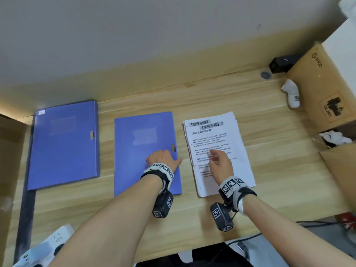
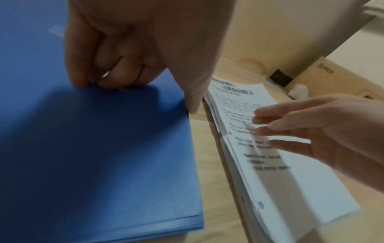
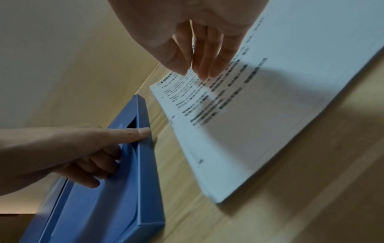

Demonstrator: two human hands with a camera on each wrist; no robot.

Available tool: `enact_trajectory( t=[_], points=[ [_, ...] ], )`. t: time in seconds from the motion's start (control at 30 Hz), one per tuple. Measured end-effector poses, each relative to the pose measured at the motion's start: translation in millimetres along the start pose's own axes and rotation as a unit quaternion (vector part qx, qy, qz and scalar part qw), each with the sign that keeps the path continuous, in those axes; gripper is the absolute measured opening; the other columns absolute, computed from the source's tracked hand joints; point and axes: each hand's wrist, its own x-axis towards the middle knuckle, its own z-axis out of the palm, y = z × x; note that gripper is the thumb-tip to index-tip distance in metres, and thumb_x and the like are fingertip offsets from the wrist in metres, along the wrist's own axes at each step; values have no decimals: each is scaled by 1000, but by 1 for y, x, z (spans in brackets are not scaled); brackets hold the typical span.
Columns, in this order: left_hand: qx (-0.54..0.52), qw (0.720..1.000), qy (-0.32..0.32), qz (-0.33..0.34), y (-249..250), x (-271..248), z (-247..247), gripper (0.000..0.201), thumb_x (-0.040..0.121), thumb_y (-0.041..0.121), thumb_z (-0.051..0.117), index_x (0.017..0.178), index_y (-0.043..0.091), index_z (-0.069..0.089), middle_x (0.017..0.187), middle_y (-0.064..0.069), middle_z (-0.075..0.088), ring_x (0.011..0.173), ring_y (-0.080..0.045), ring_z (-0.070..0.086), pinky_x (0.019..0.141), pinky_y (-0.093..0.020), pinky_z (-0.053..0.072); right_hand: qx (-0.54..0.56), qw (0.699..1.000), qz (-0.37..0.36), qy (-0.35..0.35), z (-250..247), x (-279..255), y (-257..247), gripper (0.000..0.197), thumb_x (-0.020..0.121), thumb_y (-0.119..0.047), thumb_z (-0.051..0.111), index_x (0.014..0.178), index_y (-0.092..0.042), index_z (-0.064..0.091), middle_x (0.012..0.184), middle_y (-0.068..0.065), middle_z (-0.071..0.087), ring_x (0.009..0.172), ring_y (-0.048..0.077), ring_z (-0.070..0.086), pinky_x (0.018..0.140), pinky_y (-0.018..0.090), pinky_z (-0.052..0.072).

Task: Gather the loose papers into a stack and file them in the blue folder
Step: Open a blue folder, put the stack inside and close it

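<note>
A closed blue folder [image 1: 138,170] lies flat in the middle of the wooden desk. My left hand [image 1: 163,158] is on its cover near the right edge. The fingers are curled onto the cover [image 2: 93,148] and the thumb [image 3: 143,131] sits against the folder's right rim, just below the clasp notch. To the right lies a stack of printed white papers [image 1: 231,135], roughly squared with a few edges fanned. My right hand [image 1: 219,162] hovers over the middle of the top sheet [image 3: 270,115] with straight fingers [image 2: 270,111], holding nothing. I cannot tell whether the fingertips touch the page.
A second blue folder [image 1: 63,145] lies at the far left. Cardboard boxes [image 1: 323,89] crowd the right side, with a white object [image 1: 292,95] and a black device [image 1: 283,63] beside them. A white power strip [image 1: 44,247] sits at the front left.
</note>
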Motion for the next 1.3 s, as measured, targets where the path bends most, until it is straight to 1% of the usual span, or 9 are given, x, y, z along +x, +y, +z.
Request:
enact_trajectory(
  t=[0.4,0.6,0.67,0.73,0.87,1.03,1.13,1.2,1.3],
  points=[
    [-243,967,21,-72,-20,-15,-23,41,81,47,53,62,12,42,65,-4,49,68,-28,49,55,-30,35,-3,997,-37,-61,-2,9,-7,38,89,1,51,123,-14,60,121,0,58,100,15,58,95,34,49],
    [-530,846,-46,-42,-70,-60,-59,23,83,27,52,95,10,61,90,-7,66,86,-26,65,75,-47,60,-20,991,-90,-99,23,2,-61,36,90,-2,51,123,-14,62,125,2,58,106,18,60,97,37,48],
    [-575,816,-46,-37,-90,-76,-73,28,86,19,47,110,9,59,104,-9,67,95,-26,67,73,-52,61,-60,979,-130,-147,37,1,-79,39,90,-3,52,127,-11,61,130,6,57,115,23,59,102,34,44],
    [-606,794,-35,-22,-110,-90,-86,30,90,7,40,115,11,57,103,-10,67,85,-23,68,65,-46,62,-143,949,-184,-213,53,-2,-94,42,91,-7,54,133,-8,57,138,11,52,127,28,52,108,30,35],
    [-514,857,-1,28,-163,-113,-115,44,92,-7,31,130,12,43,86,-4,60,63,-14,60,48,-26,52,-353,867,-191,-297,82,-13,-107,50,90,-24,56,138,-10,51,154,12,33,137,36,35,114,39,30],
    [-343,932,120,15,-240,-116,-117,76,89,-1,40,152,27,8,119,-18,58,91,-35,60,73,-45,53,-441,835,-169,-283,98,-23,-115,57,91,-31,50,146,-19,40,163,5,12,146,35,14,118,41,22],
    [-253,949,185,-30,-266,-115,-94,95,90,-4,48,154,28,-15,155,-18,25,116,-47,52,79,-48,49,-457,831,-160,-274,103,-26,-119,58,91,-30,48,148,-21,38,163,5,11,146,35,14,118,43,24],
    [-199,960,190,-59,-279,-113,-75,95,89,-5,50,155,26,-11,164,-9,-3,131,-47,40,89,-48,49,-459,833,-143,-274,104,-26,-119,60,92,-31,48,150,-23,35,164,4,9,147,35,14,119,43,23],
    [-55,974,195,-98,-294,-103,-55,91,85,-1,59,155,20,5,162,-12,-20,148,-38,12,105,-51,40,-457,840,-128,-263,105,-26,-118,59,92,-31,49,149,-21,37,162,5,12,145,34,19,117,40,24]
  ],
)
